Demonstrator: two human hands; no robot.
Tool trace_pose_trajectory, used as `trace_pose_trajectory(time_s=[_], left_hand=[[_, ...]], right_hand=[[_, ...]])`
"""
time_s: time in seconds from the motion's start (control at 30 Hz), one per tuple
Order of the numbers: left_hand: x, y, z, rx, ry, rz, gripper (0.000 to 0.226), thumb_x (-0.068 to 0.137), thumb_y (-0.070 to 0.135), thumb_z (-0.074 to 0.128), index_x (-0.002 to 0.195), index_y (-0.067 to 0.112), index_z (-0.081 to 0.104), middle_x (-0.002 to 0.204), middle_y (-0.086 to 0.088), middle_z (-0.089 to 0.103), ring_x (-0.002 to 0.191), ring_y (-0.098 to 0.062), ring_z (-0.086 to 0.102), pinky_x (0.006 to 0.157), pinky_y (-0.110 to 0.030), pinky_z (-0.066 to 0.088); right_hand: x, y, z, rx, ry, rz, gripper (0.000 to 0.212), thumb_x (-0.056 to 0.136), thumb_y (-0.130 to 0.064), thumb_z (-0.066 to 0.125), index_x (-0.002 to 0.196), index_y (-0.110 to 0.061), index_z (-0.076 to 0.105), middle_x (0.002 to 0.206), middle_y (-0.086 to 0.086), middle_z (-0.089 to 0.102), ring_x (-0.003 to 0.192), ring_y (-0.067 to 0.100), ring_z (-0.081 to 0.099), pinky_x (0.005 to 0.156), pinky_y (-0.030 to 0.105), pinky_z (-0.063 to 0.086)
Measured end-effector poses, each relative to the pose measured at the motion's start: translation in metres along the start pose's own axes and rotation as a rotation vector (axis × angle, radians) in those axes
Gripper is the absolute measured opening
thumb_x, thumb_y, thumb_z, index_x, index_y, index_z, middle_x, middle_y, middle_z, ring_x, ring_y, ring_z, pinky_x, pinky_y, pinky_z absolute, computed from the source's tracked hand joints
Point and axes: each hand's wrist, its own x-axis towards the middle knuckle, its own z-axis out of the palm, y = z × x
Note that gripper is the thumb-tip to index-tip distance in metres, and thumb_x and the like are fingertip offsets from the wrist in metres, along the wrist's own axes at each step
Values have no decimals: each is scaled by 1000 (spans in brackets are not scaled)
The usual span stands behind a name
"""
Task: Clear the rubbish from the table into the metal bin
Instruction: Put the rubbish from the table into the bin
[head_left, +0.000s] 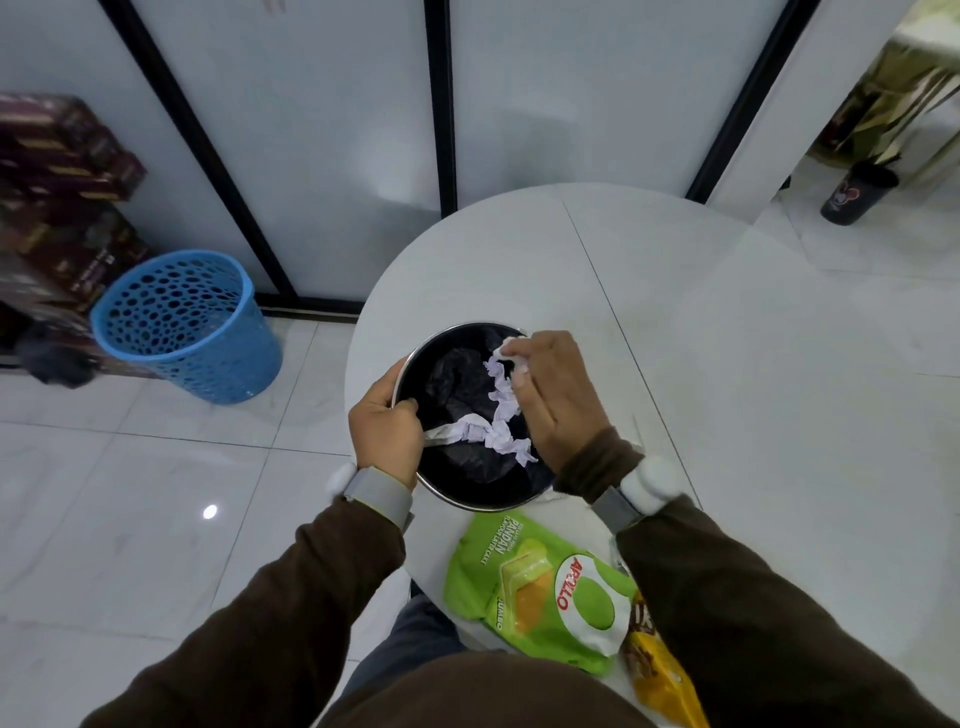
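Note:
A round metal bin (415, 358) with a black liner stands on the left part of the white round table (701, 322). My left hand (384, 431) grips the bin's left rim and pinches one end of a crumpled white paper strip (498, 410). My right hand (556, 395) holds the strip's other end over the bin's right side, so the paper hangs across the opening. A green Apollo pandan cake wrapper (540, 587) lies on the table's near edge, and a yellow snack packet (660, 675) lies beside it, partly hidden under my right sleeve.
A blue perforated plastic basket (192, 327) stands on the tiled floor to the left, with dark stacked boxes (57, 171) behind it. Glass panels with black frames rise behind the table. A black cup (857, 197) sits on the floor at far right.

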Motion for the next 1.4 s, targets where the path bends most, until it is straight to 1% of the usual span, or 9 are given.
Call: trace_pose_trajectory(time_s=[0.13,0.27,0.57,0.73,0.9,1.03,1.17,1.27,1.4], left_hand=[[-1,4,-4,-9,13,-13,63,82,-15,47,104,35,78,104,12,77,102,-10,70,93,-29,57],[2,1,-9,-6,31,-13,61,82,-15,47,111,29,78,110,4,77,107,-16,70,98,-34,56],[16,-2,-15,-28,54,-47,63,83,-16,47,105,35,77,102,12,76,102,-15,70,93,-28,56],[24,2,-13,-16,48,-44,67,83,-15,46,102,41,77,102,13,76,103,-16,70,91,-26,57],[35,2,-15,-20,50,-66,68,83,-14,48,96,46,76,99,16,76,98,-10,71,93,-31,58],[41,0,-19,-37,66,-87,65,85,-13,49,96,45,77,103,13,76,100,-12,70,91,-31,58],[45,0,-25,-41,91,-97,68,83,-13,49,91,48,77,97,17,75,99,-14,71,87,-29,59],[46,-2,-27,-30,86,-96,68,82,-14,49,92,47,77,98,16,76,99,-13,71,85,-27,59],[48,-4,-27,-8,69,-94,68,83,-14,49,94,47,77,103,10,76,100,-15,71,82,-24,59]], right_hand=[[8,4,36,-186,-297,-120,55,91,-44,58,141,-21,52,128,7,54,121,26,50,108,42,38],[4,14,42,-122,-312,-106,56,89,-47,62,137,-18,55,132,6,56,128,24,49,113,41,36],[-12,49,3,-53,240,3,17,90,-9,69,106,-5,68,112,8,62,110,23,59,89,38,52],[-38,92,5,-85,281,212,17,90,-12,66,107,-11,64,110,2,57,90,17,59,71,30,54],[-71,138,31,-127,25,531,35,81,-16,66,114,-24,61,119,-3,50,98,19,61,80,35,56],[-91,162,59,-290,-493,755,81,63,-67,74,135,-45,45,144,8,37,131,32,46,107,40,43],[-94,164,87,-462,-697,822,114,39,-94,62,141,-56,28,153,5,21,136,36,35,106,52,41],[-91,166,103,-551,-769,805,107,45,-90,65,139,-54,30,146,6,22,132,36,32,101,53,42],[-84,171,120,-571,-753,748,61,75,-57,71,128,-41,46,134,10,34,120,37,40,92,47,47]])
